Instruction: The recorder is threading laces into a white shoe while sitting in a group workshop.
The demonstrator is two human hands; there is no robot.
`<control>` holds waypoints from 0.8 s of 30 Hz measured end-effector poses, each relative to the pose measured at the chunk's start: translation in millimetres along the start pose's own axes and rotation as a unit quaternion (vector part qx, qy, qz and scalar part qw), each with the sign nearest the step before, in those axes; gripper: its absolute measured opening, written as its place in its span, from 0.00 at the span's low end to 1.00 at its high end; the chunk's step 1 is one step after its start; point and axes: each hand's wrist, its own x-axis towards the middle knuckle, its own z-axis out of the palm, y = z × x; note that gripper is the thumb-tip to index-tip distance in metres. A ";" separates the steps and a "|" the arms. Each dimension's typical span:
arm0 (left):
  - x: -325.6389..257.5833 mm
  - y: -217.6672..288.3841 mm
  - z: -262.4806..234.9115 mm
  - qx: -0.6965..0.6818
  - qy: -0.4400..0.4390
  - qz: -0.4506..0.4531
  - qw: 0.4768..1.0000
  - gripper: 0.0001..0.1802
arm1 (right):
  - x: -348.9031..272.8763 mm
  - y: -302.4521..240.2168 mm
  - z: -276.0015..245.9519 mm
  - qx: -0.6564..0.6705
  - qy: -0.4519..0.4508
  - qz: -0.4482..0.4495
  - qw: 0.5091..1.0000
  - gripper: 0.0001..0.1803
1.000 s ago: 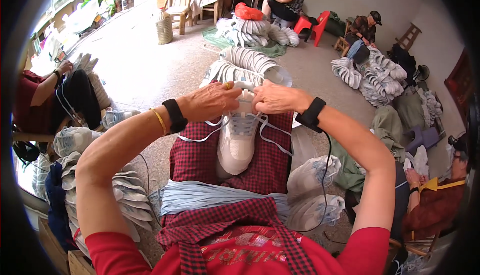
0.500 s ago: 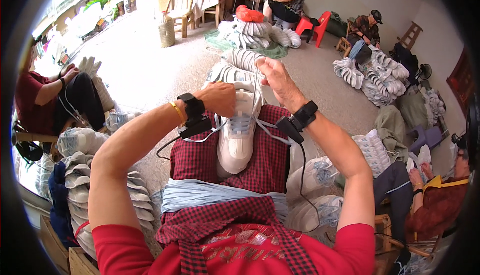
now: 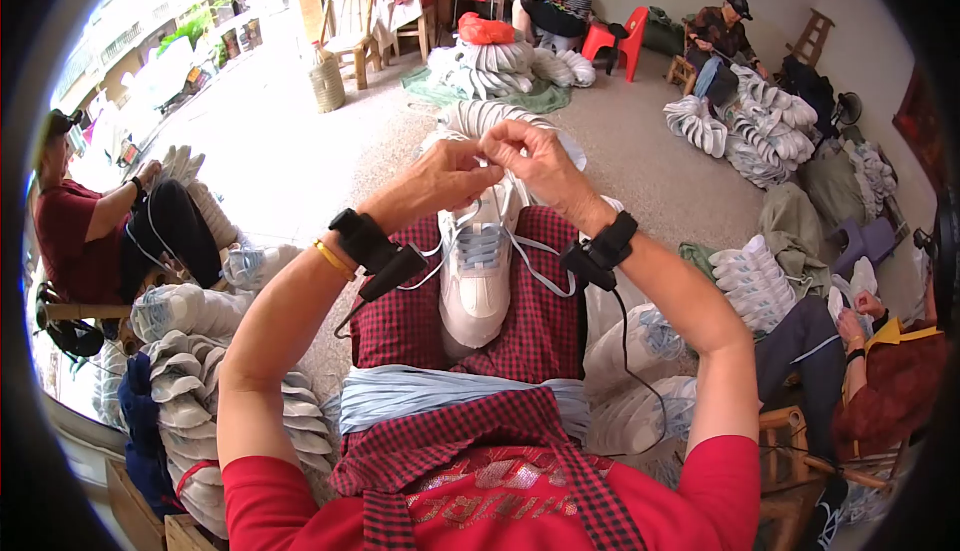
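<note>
A white sneaker (image 3: 474, 306) rests between my knees with its toe toward me. Light blue shoelace (image 3: 480, 246) crosses its tongue, and loose loops hang out at both sides. Over the shoe's collar, my left hand (image 3: 440, 183) and my right hand (image 3: 545, 169) meet fingertip to fingertip. Both are closed in a pinch on the shoelace, whose ends are mostly hidden by the fingers. Across my lap, on the red-and-black checked apron (image 3: 395, 326), lies a thick bundle of light blue laces (image 3: 400, 398).
Stacked white shoes (image 3: 185, 396) stand at my left, with more shoes (image 3: 640, 411) at my right. Beyond my knees sits another row of shoes (image 3: 490, 116). Several people work on shoes around the room. A red plastic chair (image 3: 620, 41) stands at the back.
My right hand has moved left and my left hand up and inward, so the fingertips now meet over the shoe. The view has shifted slightly.
</note>
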 end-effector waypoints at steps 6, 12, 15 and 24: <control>5.1 -22.8 1.2 -0.145 0.056 -0.052 0.987 0.20 | -35.8 -22.0 10.1 -0.150 0.028 -0.004 0.988 0.12; 5.9 -27.0 6.3 -0.219 0.049 -0.025 0.974 0.20 | -45.6 11.1 39.4 0.010 -0.028 0.077 0.997 0.14; -9.3 -38.5 -15.4 -0.255 0.120 -0.061 0.958 0.17 | -45.1 12.3 20.5 0.103 -0.019 0.206 0.973 0.14; -110.4 -202.4 -187.2 -0.393 0.497 -0.059 0.771 0.20 | -62.3 90.7 -145.9 0.320 0.271 0.231 0.878 0.12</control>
